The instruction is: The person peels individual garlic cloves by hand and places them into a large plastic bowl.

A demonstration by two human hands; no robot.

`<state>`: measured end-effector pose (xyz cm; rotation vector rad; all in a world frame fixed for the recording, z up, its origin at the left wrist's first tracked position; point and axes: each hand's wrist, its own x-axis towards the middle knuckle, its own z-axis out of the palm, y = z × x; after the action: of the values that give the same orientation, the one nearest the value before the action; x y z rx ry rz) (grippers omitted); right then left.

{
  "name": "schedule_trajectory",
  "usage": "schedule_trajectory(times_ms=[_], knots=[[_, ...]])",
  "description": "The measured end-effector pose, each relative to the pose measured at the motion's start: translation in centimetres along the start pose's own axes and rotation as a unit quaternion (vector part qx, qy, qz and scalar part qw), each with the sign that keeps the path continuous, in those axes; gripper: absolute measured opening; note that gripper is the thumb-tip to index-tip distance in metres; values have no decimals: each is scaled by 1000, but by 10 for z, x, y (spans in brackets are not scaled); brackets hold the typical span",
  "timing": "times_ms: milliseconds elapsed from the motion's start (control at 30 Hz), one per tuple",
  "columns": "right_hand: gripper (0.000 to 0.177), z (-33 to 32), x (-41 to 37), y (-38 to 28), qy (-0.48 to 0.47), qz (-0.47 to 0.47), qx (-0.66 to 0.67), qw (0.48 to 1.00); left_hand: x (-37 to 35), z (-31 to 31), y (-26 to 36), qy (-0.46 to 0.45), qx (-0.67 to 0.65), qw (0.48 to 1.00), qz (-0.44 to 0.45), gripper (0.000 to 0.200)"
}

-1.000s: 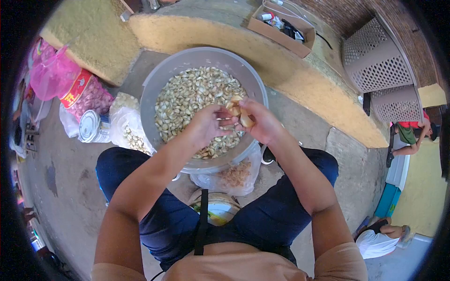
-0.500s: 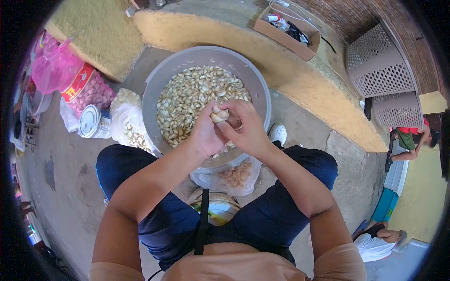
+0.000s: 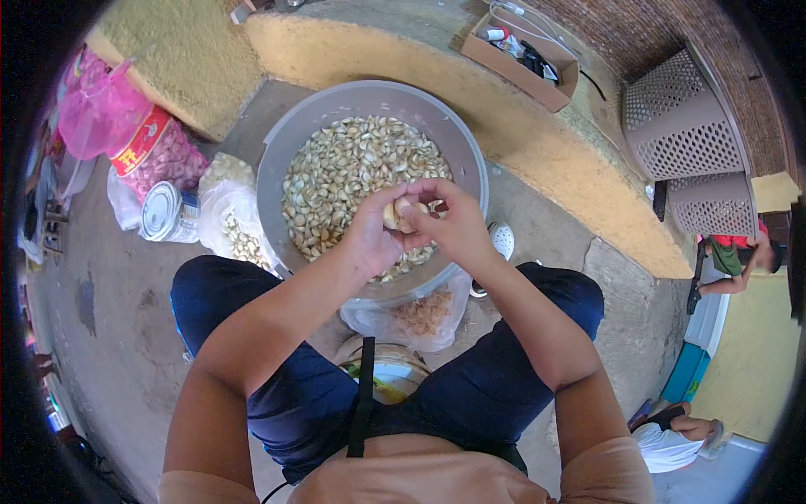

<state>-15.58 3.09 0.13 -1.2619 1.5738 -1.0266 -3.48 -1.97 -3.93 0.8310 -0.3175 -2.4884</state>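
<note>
A large grey tub (image 3: 277, 134) stands in front of my knees, with a thick layer of loose garlic cloves (image 3: 353, 160) in it. Over the tub's near half, my two hands meet around a garlic bulb (image 3: 395, 217). My left hand (image 3: 374, 235) is closed round the bulb from the left. From the right, my right hand (image 3: 453, 223) has its thumb and fingers pressed on the bulb, which hides part of it. Below the tub rim, a clear plastic bag (image 3: 445, 323) holds brownish garlic skins (image 3: 424, 312).
To the left stand a pink mesh sack (image 3: 159, 155), a tin can (image 3: 165, 214) and a white bag (image 3: 227, 206) with cloves. A low yellow ledge (image 3: 403, 63) curves behind, bearing a cardboard box (image 3: 520, 71). Grey perforated baskets (image 3: 688, 126) and two other people are at right.
My right thumb has moved up over the bulb, and my right fingers have shifted a little to the right. The bulb has turned in my hands. The view has moved slightly.
</note>
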Motion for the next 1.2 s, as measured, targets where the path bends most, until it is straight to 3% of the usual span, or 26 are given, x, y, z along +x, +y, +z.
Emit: schedule_trajectory(times_ms=[33, 133, 233, 533, 767, 867, 1033, 1200], knots=[[20, 0, 0, -2, -13, 41, 49, 998, -2, 2, 0, 9, -3, 1000, -1, 25], [21, 2, 7, 14, 33, -9, 140, 990, 2, -2, 1, -9, -22, 1000, -19, 27], [25, -5, 6, 11, 22, 19, 288, 957, -1, 0, 9, -90, -25, 995, -39, 26], [26, -11, 6, 12, 26, -8, 352, 936, -8, 8, 23, 0, 123, 992, 22, 22], [27, -11, 3, 9, 63, -132, 70, 987, -14, 14, 26, 40, 244, 964, 93, 22], [27, -12, 2, 3, 63, -171, -25, 983, -20, 22, 27, 47, 312, 940, 133, 22], [29, -13, 2, -1, 55, -205, -119, 970, -20, 26, 30, 107, 480, 847, 204, 18], [34, -16, 5, 4, 50, -283, -210, 935, -18, 22, 31, 104, 505, 824, 234, 15]])
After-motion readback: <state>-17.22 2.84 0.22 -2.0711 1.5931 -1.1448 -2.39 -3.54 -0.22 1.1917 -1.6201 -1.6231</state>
